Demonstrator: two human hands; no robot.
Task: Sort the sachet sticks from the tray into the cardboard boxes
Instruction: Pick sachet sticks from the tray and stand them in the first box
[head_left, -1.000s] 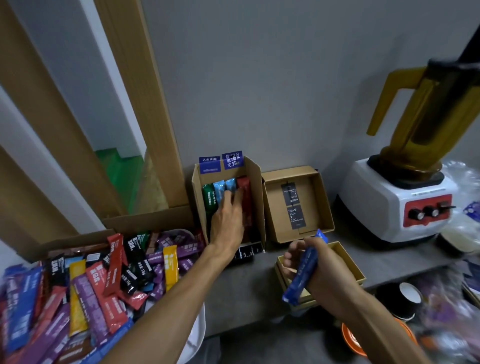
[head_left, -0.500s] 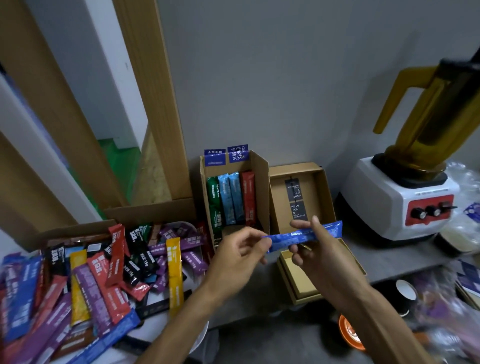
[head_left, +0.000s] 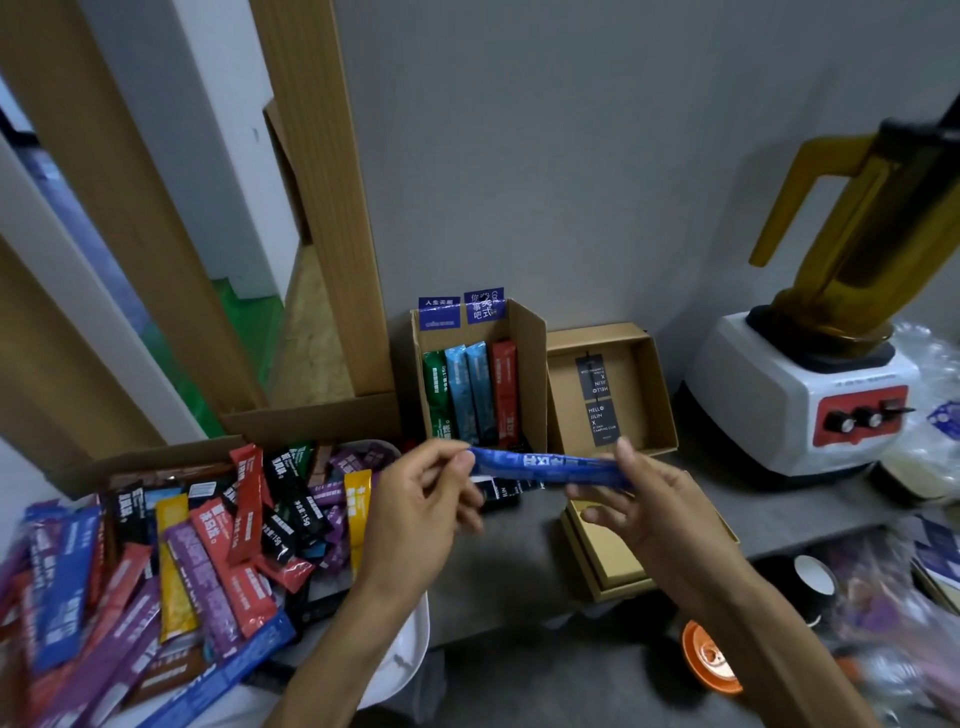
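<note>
Blue sachet stick (head_left: 545, 465) is held level in the air, just near of the tall cardboard box (head_left: 535, 353) with green, blue and red sticks in it. A second ago the left hand (head_left: 415, 519) was in that box; now it pinches the stick's left end, while the right hand (head_left: 660, 514) grips the other. I read this as a hand-over before boxing. The tray (head_left: 410, 654) at left is heaped.

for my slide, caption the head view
Left hand and right hand hold a blue sachet stick near a cardboard box.
</note>
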